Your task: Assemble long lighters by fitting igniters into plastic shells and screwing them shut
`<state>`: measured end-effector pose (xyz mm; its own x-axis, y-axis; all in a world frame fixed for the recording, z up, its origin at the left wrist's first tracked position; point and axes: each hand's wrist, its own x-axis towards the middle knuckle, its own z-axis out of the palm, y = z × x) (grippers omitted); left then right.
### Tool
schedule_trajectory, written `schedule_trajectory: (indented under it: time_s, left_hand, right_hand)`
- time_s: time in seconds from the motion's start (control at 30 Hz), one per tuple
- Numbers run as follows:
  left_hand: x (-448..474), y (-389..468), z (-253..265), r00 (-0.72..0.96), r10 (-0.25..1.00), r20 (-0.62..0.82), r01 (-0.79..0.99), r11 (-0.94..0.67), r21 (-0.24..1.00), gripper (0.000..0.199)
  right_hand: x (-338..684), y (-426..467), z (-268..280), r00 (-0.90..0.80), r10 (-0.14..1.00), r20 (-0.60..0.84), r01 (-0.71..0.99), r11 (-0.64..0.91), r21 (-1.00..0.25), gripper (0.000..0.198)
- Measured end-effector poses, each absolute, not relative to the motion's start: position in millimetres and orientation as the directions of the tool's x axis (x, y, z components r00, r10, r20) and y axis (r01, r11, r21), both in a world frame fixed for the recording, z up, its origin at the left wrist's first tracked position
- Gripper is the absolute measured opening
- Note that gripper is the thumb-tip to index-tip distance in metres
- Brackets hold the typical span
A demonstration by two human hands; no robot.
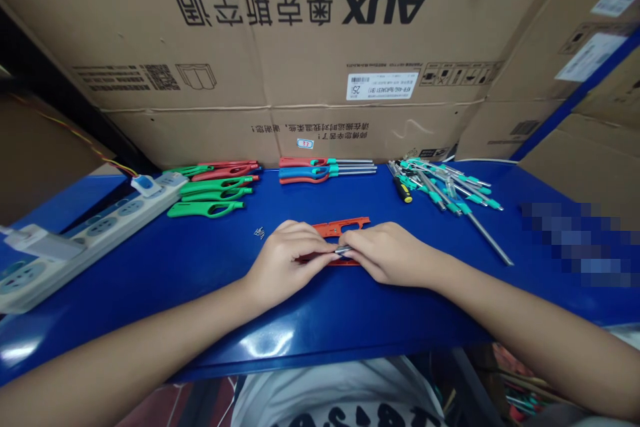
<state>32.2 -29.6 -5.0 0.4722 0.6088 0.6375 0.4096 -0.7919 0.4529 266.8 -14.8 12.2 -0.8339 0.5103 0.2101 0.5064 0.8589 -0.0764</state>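
My left hand (290, 253) and my right hand (387, 253) meet over the middle of the blue table. Both are closed, fingertips pinching a small grey metal piece (343, 249) whose kind I cannot make out. Behind the fingers lies an orange-red lighter handle half (325, 229), its trigger opening towards the right. Another orange-red strip (345, 263) shows beneath the hands, mostly covered by them. Left of my left hand is a little pile of small screws (259, 233).
Green and red lighter handles (215, 209) lie back left, beside a white power strip (120, 223). Assembled lighters (305, 175) rest at the back middle. Metal lighter tubes with teal parts (450, 187) and a black-yellow screwdriver (403, 189) lie back right. A cardboard wall (300, 87) bounds the rear.
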Motion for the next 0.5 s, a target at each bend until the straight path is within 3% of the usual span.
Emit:
schedule_trajectory:
  time_s: [0.13,0.37,0.5]
  left_hand:
    - [31.4,-31.3,-1.7,0.518,0.547,0.658,0.400,-0.835,0.379,0.005]
    - [33.6,-33.0,-2.2,0.526,0.538,0.659,0.379,-0.842,0.385,0.003]
    - [33.6,-32.4,-1.5,0.528,0.551,0.646,0.391,-0.833,0.391,0.006]
  right_hand:
    - [268.1,-13.7,13.8,-0.849,0.501,0.169,0.486,0.865,-0.127,0.020]
    - [270.1,-12.6,9.6,-0.862,0.481,0.160,0.463,0.876,-0.137,0.023]
    - [269.7,-16.1,13.9,-0.835,0.529,0.150,0.474,0.831,-0.290,0.017]
